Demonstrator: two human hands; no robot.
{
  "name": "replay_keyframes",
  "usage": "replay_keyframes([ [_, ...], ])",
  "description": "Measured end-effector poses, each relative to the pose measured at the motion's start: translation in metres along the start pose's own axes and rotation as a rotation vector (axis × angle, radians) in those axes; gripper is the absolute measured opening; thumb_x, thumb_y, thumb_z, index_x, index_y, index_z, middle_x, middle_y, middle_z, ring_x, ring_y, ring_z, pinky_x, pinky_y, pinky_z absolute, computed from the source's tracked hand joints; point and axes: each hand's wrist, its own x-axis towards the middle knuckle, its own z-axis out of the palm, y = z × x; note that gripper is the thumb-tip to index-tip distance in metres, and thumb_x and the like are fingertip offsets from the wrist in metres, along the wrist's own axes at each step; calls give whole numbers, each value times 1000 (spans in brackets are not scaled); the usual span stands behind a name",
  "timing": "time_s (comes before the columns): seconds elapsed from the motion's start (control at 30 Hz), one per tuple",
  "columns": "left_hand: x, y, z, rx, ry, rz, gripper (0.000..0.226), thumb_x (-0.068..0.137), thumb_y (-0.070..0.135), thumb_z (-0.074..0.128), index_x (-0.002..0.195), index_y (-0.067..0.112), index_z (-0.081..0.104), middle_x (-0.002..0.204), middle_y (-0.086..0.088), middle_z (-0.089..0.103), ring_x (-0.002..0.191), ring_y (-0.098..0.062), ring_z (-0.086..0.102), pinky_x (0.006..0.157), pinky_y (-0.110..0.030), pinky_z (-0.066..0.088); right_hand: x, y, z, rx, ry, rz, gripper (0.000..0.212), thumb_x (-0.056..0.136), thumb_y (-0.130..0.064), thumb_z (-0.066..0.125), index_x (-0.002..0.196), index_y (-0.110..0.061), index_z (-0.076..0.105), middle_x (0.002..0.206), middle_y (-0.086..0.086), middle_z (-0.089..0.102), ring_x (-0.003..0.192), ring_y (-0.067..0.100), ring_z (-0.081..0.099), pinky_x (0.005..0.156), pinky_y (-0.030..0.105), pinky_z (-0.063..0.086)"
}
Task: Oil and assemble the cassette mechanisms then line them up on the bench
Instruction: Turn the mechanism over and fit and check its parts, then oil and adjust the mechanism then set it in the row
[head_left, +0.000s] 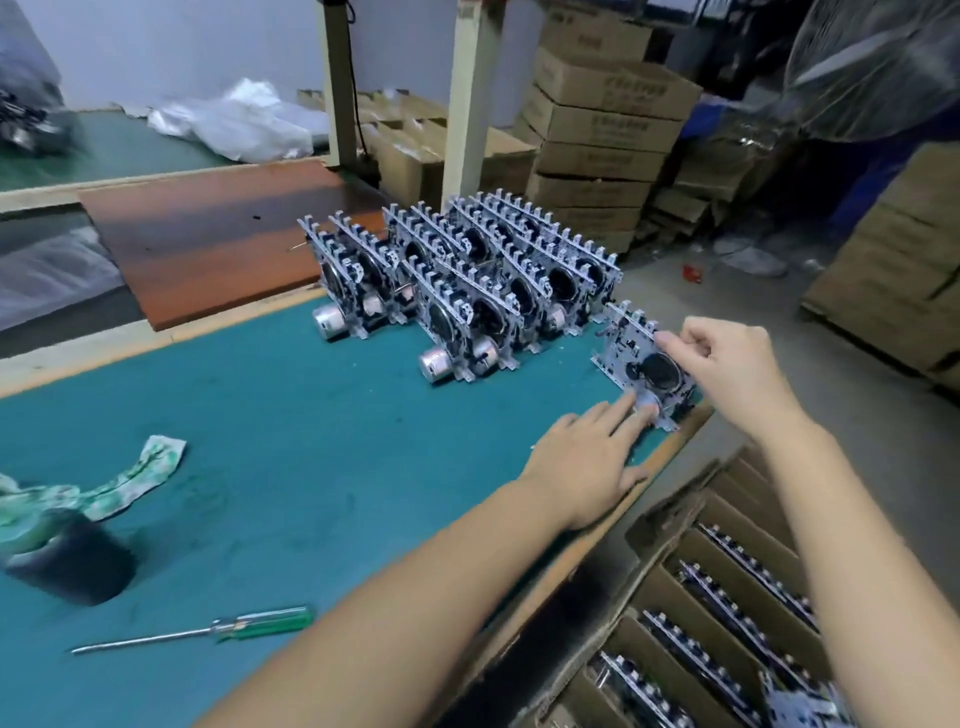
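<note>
One cassette mechanism (636, 358), a white frame with a black flywheel, stands tilted at the right edge of the green bench mat (291, 431). My right hand (727, 358) pinches its upper right edge. My left hand (587, 467) lies flat on the mat, straight fingertips touching the mechanism's lower part by its silver motor. Several finished mechanisms (467, 280) stand upright in rows just behind, some with silver motors facing me.
A green-handled screwdriver (208, 631) lies near the front of the mat. A black pot (72, 561) with a stained rag (114, 483) sits at the left. A divided carton (727, 623) holding more mechanisms stands below the bench's right edge. Stacked cartons (597, 130) fill the floor behind.
</note>
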Motion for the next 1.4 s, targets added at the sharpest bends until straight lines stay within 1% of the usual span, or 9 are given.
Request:
replay_keyframes([
  [0.2,48,3,-11,242,-175,-80,71,101,46,30,152,16,-10,160,-5,-10,147,-23,-5,119,-43,4,35,23,2,-38,46,57,48,92,-30,59,55,-14,32,51,2,34,58,23,32,59,37,20],
  [0.3,62,3,-17,307,-226,-102,74,100,49,31,151,16,-11,159,-5,-12,147,-24,-7,118,-46,5,45,31,5,-35,63,83,47,91,-32,59,56,-13,34,51,3,34,59,22,32,54,28,25],
  [0.43,72,1,-19,280,-249,-156,73,100,51,29,151,19,-11,159,-3,-12,147,-25,-4,118,-47,8,53,33,8,-76,52,52,47,93,-36,57,58,-13,35,51,1,36,55,19,31,59,38,20],
  [0.63,72,-2,-20,124,-218,-193,68,100,51,29,152,26,-6,160,0,-9,147,-26,1,117,-50,8,60,28,0,-256,-31,41,41,94,-45,50,67,-14,42,63,4,49,68,28,46,56,34,30],
  [0.73,59,-5,-30,26,-116,-157,63,99,49,33,152,24,9,161,-1,3,146,-25,7,117,-48,9,53,9,-7,-323,82,35,32,92,-51,50,87,-19,51,80,-3,54,77,23,49,65,33,35],
  [0.93,-13,-10,-55,-101,172,-125,44,97,36,48,136,17,45,141,-3,44,129,-23,38,106,-42,33,-11,-68,8,-66,258,-148,21,91,-33,56,77,-17,57,68,-7,53,65,19,49,57,31,32],
  [1.13,-148,-20,-89,-374,417,-331,28,80,9,54,107,15,58,101,-6,65,91,-27,58,75,-41,50,-76,-196,45,308,28,-428,27,89,-36,51,70,-16,49,57,-6,47,55,16,43,57,40,37],
  [1.3,-299,-37,-108,-401,618,-672,22,65,23,46,79,40,51,87,13,66,85,-11,61,72,-33,51,-127,-318,76,443,-227,-791,25,87,-37,51,71,-19,51,62,-13,41,58,8,39,53,30,33],
  [1.4,-383,-41,-115,-357,778,-849,36,69,10,48,68,45,53,73,25,63,69,8,57,59,-9,43,-163,-387,96,492,-386,-987,23,88,-36,53,77,-16,55,69,-5,57,67,17,54,57,32,33],
])
